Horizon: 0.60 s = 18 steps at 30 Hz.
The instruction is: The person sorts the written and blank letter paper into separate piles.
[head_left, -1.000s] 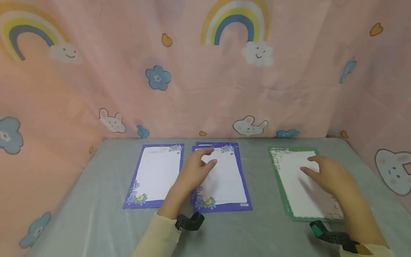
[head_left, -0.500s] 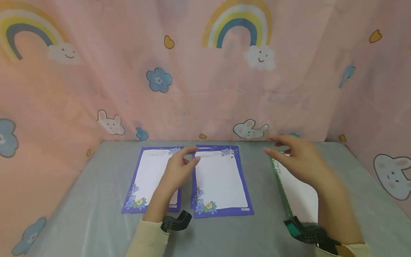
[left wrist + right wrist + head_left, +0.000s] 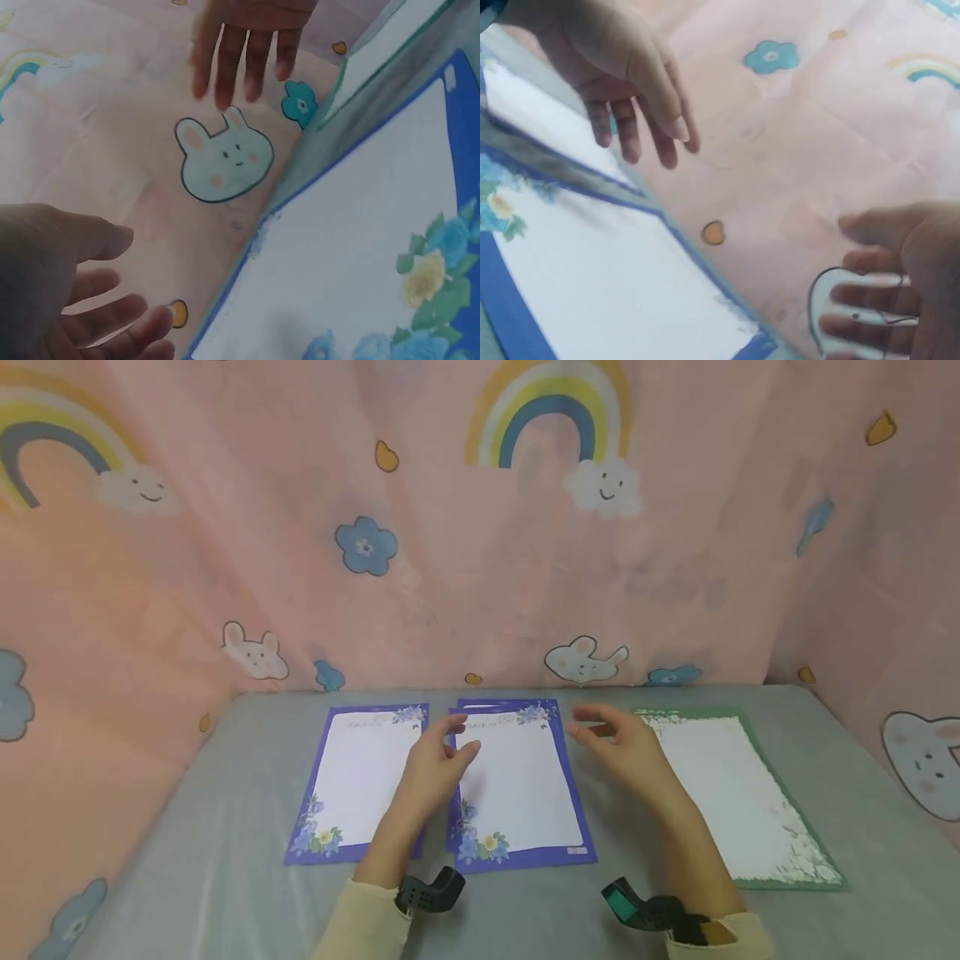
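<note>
My left hand (image 3: 429, 777) hovers over the left edge of the middle purple-bordered sheet of stationery (image 3: 521, 793), its fingers loosely bent and holding nothing. Another sheet's purple edge shows behind that one's top. My right hand (image 3: 626, 752), also holding nothing, hangs between the middle sheet and a green-bordered sheet (image 3: 738, 797). A second purple-bordered sheet (image 3: 360, 777) lies on the left, partly covered by my left forearm. In the left wrist view, thumb and fingers of the left hand (image 3: 90, 292) are apart. The right wrist view shows the right hand (image 3: 907, 277) relaxed too.
All the sheets lie flat on a grey-covered table (image 3: 225, 827). A pink cloth (image 3: 450, 593) printed with rainbows, rabbits and flowers rises behind and at both sides. Each wrist wears a black band, such as the right one (image 3: 652, 914).
My right hand has moved left from over the green-bordered sheet to beside the middle one, uncovering most of the green. The left hand shifted left, then slightly back right. The sheets stay in place.
</note>
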Motion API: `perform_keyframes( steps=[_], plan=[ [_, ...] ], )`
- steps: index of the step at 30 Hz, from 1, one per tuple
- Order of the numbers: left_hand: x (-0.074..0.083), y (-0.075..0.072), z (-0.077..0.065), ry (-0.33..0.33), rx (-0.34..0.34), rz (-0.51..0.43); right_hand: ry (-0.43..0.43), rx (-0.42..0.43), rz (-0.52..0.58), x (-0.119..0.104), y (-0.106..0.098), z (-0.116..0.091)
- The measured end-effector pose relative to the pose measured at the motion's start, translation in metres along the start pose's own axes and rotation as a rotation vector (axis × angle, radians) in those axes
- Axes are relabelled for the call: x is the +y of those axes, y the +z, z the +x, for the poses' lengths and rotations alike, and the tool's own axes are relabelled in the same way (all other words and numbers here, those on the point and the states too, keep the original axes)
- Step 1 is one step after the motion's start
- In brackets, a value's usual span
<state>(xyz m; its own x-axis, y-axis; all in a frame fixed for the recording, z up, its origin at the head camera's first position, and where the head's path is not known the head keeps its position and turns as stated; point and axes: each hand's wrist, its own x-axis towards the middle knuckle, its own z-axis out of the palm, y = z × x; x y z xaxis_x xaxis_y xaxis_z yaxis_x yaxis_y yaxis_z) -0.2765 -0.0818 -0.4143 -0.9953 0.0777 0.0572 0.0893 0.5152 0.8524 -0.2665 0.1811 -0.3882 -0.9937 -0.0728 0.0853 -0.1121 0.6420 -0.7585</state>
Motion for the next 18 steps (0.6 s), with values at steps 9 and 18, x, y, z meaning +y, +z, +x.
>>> perform_keyframes(
  steps=[9,18],
  plan=[
    [-0.021,0.01,-0.005,-0.095,0.043,0.108,0.141,-0.145,-0.048,0.02,0.034,0.0],
    [-0.031,0.011,0.007,-0.128,0.013,0.087,0.24,-0.152,0.139,0.023,0.029,0.011]
  ],
)
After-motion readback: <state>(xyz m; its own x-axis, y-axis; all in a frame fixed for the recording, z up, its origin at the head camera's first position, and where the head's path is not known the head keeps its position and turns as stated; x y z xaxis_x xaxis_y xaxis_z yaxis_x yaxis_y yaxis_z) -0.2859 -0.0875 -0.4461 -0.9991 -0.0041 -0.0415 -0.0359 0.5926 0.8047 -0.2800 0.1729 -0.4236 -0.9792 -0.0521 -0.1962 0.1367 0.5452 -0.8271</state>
